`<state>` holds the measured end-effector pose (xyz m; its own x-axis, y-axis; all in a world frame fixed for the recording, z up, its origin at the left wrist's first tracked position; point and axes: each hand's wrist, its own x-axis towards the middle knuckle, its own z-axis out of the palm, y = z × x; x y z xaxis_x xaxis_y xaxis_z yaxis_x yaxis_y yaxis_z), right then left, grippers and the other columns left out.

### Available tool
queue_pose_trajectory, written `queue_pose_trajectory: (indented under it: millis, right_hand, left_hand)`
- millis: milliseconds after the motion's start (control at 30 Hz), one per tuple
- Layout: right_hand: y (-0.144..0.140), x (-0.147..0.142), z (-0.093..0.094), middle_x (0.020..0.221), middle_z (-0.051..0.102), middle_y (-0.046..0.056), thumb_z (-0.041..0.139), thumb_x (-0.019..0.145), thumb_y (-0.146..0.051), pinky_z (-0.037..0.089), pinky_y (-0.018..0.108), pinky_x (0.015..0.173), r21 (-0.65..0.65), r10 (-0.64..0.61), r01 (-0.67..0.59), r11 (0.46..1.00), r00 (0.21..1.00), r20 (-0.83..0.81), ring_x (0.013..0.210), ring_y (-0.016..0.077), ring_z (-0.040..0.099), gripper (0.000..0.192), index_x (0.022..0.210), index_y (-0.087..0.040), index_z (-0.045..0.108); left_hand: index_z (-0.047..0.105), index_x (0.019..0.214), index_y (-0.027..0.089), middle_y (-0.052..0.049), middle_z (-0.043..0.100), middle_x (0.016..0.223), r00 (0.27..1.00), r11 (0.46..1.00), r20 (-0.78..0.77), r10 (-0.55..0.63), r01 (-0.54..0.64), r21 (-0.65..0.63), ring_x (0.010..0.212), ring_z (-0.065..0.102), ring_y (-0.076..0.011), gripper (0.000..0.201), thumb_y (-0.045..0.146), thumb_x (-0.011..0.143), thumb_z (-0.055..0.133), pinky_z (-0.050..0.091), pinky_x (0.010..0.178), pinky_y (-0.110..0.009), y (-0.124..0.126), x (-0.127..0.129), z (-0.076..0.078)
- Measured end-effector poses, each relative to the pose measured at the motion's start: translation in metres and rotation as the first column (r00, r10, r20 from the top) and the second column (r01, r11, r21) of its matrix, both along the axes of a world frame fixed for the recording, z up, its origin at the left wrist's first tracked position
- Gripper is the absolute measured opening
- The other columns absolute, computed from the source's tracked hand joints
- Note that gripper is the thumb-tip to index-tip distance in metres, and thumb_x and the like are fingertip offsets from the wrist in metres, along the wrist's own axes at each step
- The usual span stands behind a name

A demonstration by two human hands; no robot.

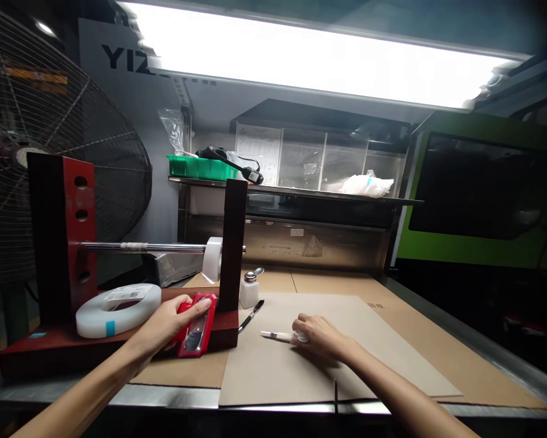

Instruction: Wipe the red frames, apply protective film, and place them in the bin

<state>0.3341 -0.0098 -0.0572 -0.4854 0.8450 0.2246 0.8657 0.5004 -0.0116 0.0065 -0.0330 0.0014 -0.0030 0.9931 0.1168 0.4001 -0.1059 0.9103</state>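
Note:
My left hand [182,317] grips a red plastic piece [196,328] with a shiny, see-through middle, just in front of the dark red wooden stand [230,255]. Its thumb lies along the top of the piece. My right hand [319,336] is low over the grey-beige board [273,371], fingers curled round a slim whitish stick-like tool [275,335]. The tool's tip, with a dark band, points left; the rest is hidden by the fingers. A black pen [252,316] lies between the hands, beside a white pump bottle [249,290].
A large roll of clear film [88,319] lies on the stand's base. A metal rod [173,247] carries a smaller white roll [212,258]. Behind is a shelf [300,191] with a green bin [202,167] and a white bag [368,185]. A caged fan [118,134] stands left.

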Motion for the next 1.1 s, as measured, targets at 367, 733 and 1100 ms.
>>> queue_pose_trajectory:
  millis: [367, 733, 1100]
  right_hand:
    - [-0.027, -0.086, 0.082, 0.074, 0.063, 0.002, 0.052, 0.085, -0.044, 0.039, 0.022, 0.06, -0.126, 0.094, -0.257, 0.958, 0.697, -0.711, 0.067, 0.012, 0.055, 0.035, 0.087, -0.014, 0.068]
    - [-0.037, -0.118, 0.093, 0.055, 0.048, -0.005, 0.071, 0.068, -0.048, 0.022, 0.019, 0.042, -0.417, -0.08, -0.562, 0.715, 0.526, -0.846, 0.047, 0.0042, 0.033, 0.035, 0.076, -0.014, 0.067]
    - [-0.039, -0.138, 0.083, 0.07, 0.065, 0.003, 0.069, 0.073, -0.04, 0.041, 0.022, 0.059, -0.131, 0.197, -0.503, 0.854, 0.547, -0.813, 0.064, 0.0125, 0.057, 0.027, 0.076, -0.014, 0.069]
  left_hand:
    - [0.042, 0.068, 0.024, 0.003, 0.051, 0.06, 0.96, 0.968, -0.261, -0.1, 0.155, 0.199, 0.056, 0.046, -0.0185, 0.049, 0.072, 0.065, 0.053, 0.036, 0.053, -0.028, -0.01, 0.003, 0.003]
    - [0.049, 0.071, 0.026, 0.0, 0.056, 0.071, 0.906, 0.907, -0.401, -0.136, 0.277, 0.318, 0.067, 0.052, -0.0212, 0.036, 0.055, 0.086, 0.032, 0.039, 0.065, -0.031, -0.045, 0.005, 0.007]
    - [0.052, 0.099, 0.027, -0.006, 0.06, 0.097, 0.979, 0.949, -0.1, 0.18, -0.146, 0.279, 0.099, 0.054, -0.0307, 0.053, 0.071, 0.074, 0.039, 0.039, 0.087, -0.041, -0.031, -0.015, 0.008]
